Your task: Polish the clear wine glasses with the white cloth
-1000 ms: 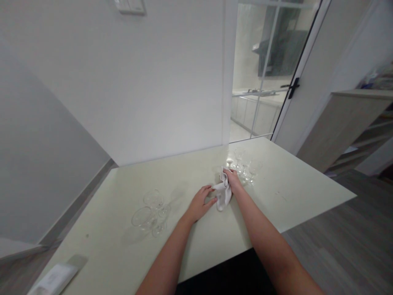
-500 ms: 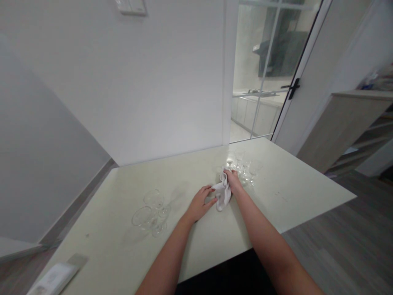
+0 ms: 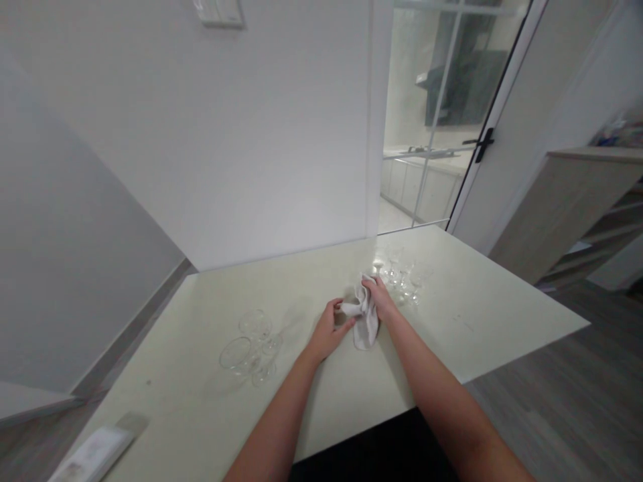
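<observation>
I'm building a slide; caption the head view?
Right hand gripping a white cloth, left hand beside it, stemmed glasses to either side on a pale table.

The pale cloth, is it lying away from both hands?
No, the right hand grips the pale cloth, close beside the left hand.

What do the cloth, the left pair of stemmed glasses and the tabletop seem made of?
White cloth: matte fabric, judging by its loose folds; fibre unclear.
Stemmed glasses: clear, glossy, probably glass, as they are see-through.
Tabletop: pale and smooth, perhaps laminate or glass, given its faint sheen.
</observation>
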The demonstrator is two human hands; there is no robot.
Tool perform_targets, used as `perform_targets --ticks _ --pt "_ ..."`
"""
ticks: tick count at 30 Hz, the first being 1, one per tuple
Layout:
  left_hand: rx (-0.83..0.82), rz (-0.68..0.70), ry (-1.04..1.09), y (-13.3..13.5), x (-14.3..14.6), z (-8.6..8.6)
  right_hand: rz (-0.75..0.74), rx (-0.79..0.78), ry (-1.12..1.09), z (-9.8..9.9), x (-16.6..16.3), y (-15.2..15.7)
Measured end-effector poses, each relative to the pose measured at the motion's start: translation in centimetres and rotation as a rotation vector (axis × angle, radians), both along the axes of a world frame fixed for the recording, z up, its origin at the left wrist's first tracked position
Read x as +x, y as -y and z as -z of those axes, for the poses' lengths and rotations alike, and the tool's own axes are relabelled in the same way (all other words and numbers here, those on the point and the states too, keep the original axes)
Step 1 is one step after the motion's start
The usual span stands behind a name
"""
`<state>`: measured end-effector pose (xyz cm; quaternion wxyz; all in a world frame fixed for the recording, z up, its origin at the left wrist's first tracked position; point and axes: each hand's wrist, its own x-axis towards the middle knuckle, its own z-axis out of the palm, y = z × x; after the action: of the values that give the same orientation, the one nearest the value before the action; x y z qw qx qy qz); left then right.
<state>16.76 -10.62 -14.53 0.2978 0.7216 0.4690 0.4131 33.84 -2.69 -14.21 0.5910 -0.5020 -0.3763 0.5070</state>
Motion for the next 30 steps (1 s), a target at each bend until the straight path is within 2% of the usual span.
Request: perform_targets --ticks 4,6,9,14,15,19,21,24,28,29,30 --pt "-0.04 -0.005 0.121 -0.2 0.0 -0.2 -0.207 0.023 -0.169 -1.2 -2.2 2.3" --pt "-0.049 -0.016 0.15 -0.4 -0.1 -0.3 -0.263 0.066 -0.225 -1.4 -3.0 3.0" --pt "-0.063 -0.142 0.199 -0.8 -0.6 -0.2 -0.285 0.118 -0.222 -1.4 -3.3 3.3" --pt "-0.039 -0.41 0.341 -1.6 -1.5 -0.1 -0.067 0.249 0.061 -0.8 -2.7 3.2" --pt "-0.042 -0.441 0.393 -1.7 -1.5 -0.1 -0.06 0.269 0.113 -0.6 -2.8 3.3" --pt "-0.125 -0.422 0.571 -1.6 -1.4 -0.3 -0.306 0.287 0.306 0.0 -3.5 4.0" --pt "-0.119 -0.407 0.587 -1.4 -1.4 -0.4 -0.368 0.301 0.405 0.1 -3.7 4.0" --pt "-0.006 -0.492 0.593 -1.1 -1.7 -0.7 -0.268 0.291 0.46 0.0 -3.1 3.3" --pt "0.071 -0.598 0.573 -0.7 -1.7 -1.0 0.105 0.385 0.412 -0.5 -2.0 3.0" --pt "0.073 -0.596 0.566 -0.6 -1.6 -1.1 0.122 0.444 0.441 -0.7 -1.9 3.1" --pt "0.076 -0.587 0.558 -0.5 -1.5 -1.2 0.077 0.505 0.498 -0.8 -2.0 3.4"
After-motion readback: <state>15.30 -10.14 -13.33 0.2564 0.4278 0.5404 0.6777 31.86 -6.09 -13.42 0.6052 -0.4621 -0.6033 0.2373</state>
